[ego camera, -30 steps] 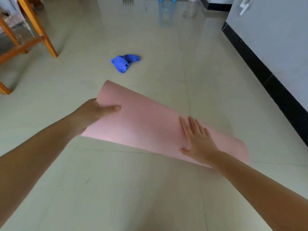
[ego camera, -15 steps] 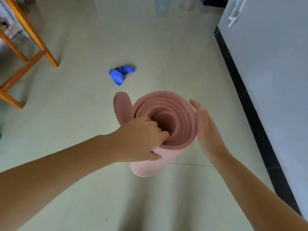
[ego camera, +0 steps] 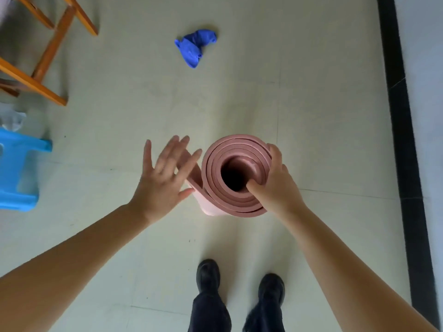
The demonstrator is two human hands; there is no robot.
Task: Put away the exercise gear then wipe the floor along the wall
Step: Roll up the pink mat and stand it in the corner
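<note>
The right hand (ego camera: 278, 185) grips the rim of the upright rolled pink mat (ego camera: 230, 202), thumb hooked into its dark core, whose bottom cannot be seen. The left hand (ego camera: 163, 180), fingers spread wide, touches the mat's loose flap. Farther off, a blue cloth (ego camera: 194, 47) lies on the floor (ego camera: 311, 111).

The bore of the pink mat roll (ego camera: 233, 173) falls into shadow, so its depth and lower end cannot be seen, and the roll's own top hides where it meets the floor (ego camera: 311, 121). The right hand (ego camera: 278, 185) covers the roll's right wall; its thumb dips into the bore while its fingers disappear behind the outside. The left hand (ego camera: 163, 178), blurred, hides part of the loose outer flap, so contact there is unclear. The wooden frame (ego camera: 48, 58) and blue stool (ego camera: 16, 171) are cut off at the left edge. The legs are cut off at the near edge.
</note>
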